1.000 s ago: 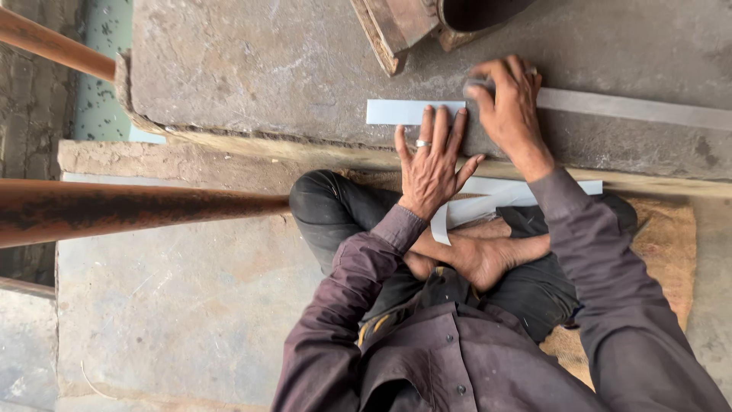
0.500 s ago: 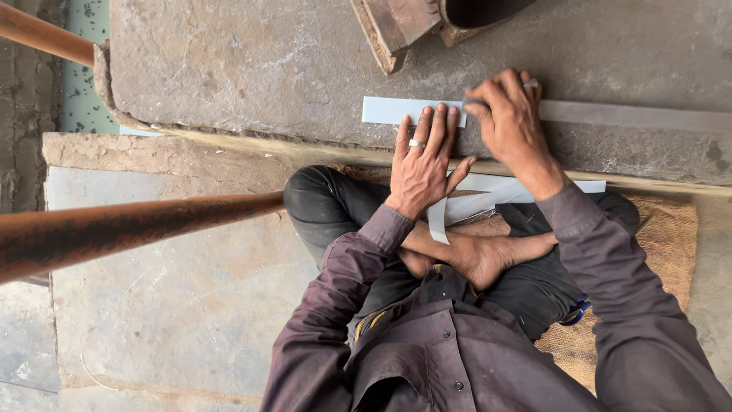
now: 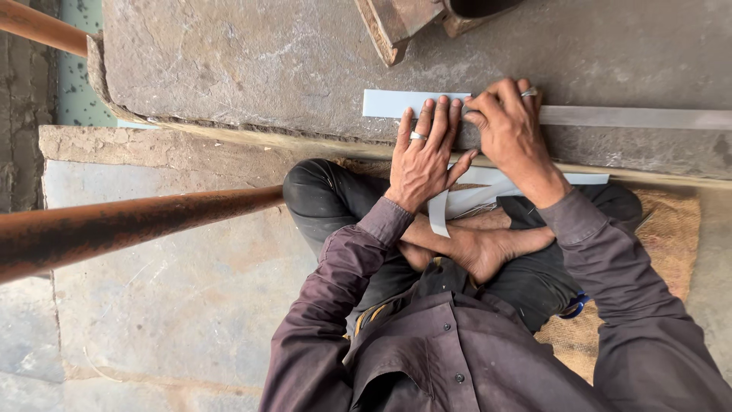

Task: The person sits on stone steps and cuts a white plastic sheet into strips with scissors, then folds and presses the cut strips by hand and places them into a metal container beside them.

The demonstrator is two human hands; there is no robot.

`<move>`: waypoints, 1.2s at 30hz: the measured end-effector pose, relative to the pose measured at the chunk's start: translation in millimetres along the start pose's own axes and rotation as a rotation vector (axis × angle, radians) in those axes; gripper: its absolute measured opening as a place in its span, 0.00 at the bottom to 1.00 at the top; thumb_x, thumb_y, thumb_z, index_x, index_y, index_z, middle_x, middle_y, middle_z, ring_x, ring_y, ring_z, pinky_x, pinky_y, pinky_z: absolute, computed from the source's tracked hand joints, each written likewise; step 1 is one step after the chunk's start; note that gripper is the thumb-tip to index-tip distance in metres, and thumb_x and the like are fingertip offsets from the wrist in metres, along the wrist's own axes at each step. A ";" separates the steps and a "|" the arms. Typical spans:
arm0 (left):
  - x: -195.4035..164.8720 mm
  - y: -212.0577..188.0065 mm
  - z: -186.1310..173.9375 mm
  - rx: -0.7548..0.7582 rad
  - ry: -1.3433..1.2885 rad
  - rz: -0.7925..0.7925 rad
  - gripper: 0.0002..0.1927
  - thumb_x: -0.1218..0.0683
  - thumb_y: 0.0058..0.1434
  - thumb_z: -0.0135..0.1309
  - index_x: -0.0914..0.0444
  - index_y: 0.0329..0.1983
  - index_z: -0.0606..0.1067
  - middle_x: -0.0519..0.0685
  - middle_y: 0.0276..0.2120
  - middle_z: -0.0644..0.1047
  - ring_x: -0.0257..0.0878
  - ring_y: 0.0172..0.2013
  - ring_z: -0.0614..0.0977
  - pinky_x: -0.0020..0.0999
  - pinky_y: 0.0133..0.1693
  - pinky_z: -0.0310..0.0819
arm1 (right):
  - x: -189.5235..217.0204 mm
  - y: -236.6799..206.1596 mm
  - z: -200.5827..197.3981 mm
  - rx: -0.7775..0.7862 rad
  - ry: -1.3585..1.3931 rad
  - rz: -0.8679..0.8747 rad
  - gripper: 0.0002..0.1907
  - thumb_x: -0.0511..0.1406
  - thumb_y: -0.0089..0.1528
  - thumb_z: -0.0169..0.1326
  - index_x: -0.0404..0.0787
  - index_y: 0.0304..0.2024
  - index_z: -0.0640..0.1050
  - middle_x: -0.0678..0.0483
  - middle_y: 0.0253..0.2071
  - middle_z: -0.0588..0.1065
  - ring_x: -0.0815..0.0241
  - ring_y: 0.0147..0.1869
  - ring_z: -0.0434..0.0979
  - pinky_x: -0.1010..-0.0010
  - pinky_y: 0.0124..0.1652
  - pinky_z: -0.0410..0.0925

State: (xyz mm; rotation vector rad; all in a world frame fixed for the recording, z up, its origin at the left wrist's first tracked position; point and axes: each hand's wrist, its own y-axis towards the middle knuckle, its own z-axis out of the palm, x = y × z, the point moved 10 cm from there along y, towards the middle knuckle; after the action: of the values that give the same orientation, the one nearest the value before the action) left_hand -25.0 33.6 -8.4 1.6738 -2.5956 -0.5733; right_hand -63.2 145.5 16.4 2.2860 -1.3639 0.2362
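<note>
Rough grey stone slab [image 3: 252, 69] serving as the bench. Left hand [image 3: 424, 156] is lying flat, fingers [image 3: 427, 122] extended and close together, pressing down a pale metal strip [image 3: 396, 103]. Right hand [image 3: 509, 126] is curling its fingers over the strip — grip closed. Strip is lying flat — long, thin, running rightward along the slab.

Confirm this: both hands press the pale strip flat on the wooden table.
Not quite: the surface is a grey stone slab, not a wooden table. The head view shows the left hand and right hand pressing the pale strip on it.
</note>
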 end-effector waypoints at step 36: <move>-36.4 -47.6 -115.2 -0.199 -1.164 -0.416 0.12 0.54 0.67 0.61 0.62 0.52 0.81 0.47 0.43 0.83 0.36 0.46 0.82 0.31 0.51 0.75 | 35.0 -137.4 -70.3 -0.439 1.237 0.569 0.08 0.28 0.66 0.61 0.31 0.46 0.77 0.51 0.46 0.78 0.66 0.50 0.78 0.77 0.51 0.72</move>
State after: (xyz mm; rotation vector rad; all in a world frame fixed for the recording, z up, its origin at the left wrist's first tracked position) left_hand 55.0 13.5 91.8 2.2160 -2.4666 -2.3143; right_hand 79.2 206.0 49.7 0.9339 -1.1058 1.1520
